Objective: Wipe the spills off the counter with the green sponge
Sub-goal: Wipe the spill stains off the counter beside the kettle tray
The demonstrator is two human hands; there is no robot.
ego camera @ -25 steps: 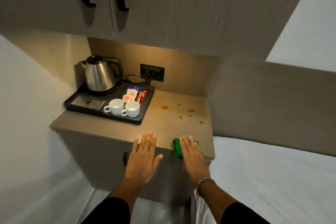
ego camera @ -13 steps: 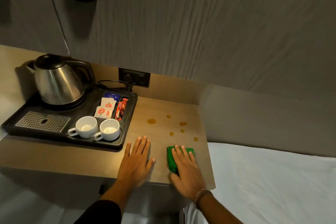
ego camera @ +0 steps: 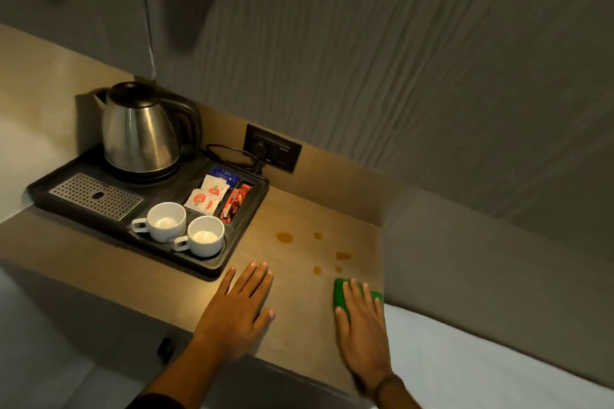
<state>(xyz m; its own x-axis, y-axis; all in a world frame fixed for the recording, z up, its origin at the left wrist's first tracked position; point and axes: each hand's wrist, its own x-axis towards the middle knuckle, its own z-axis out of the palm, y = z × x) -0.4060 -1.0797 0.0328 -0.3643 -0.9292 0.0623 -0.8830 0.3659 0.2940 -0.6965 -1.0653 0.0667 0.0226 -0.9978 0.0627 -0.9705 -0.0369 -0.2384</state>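
R hand (ego camera: 362,325) lies palm-down on the green sponge (ego camera: 339,294), fingers (ego camera: 349,290) spread and nearly straight across its top, thumb along the sponge's left side; it presses flat rather than clenching, no wrap around it visible. Only the sponge's left edge and a bit at the far right corner show, the rest is under the fingers. Sponge sits on the counter (ego camera: 299,325) at the front right, close to the right edge next to the white bedsheet (ego camera: 481,359). Dark band on the R wrist (ego camera: 387,387). L hand (ego camera: 237,309) is flat on the counter too, palm down, fingers extended and close together, thumb splayed out to the right; holds nothing, just rests on bare wood. L fingertips (ego camera: 257,266) are just beside the front right corner of the black tray (ego camera: 239,232), can't tell if touching. Hands are apart, w/ bare counter between. Spills (ego camera: 284,237): several amber drops, biggest one near the tray's right side, smaller ones further right, nearest pair just beyond the sponge, not touching it. On the tray: steel kettle (ego camera: 143,129) at back left, perforated drip grate (ego camera: 96,196), two white cups (ego camera: 186,232) side by side at front, sachets (ego camera: 207,197) in the right compartments. Wall socket (ego camera: 272,153) behind w/ kettle cord plugged in.
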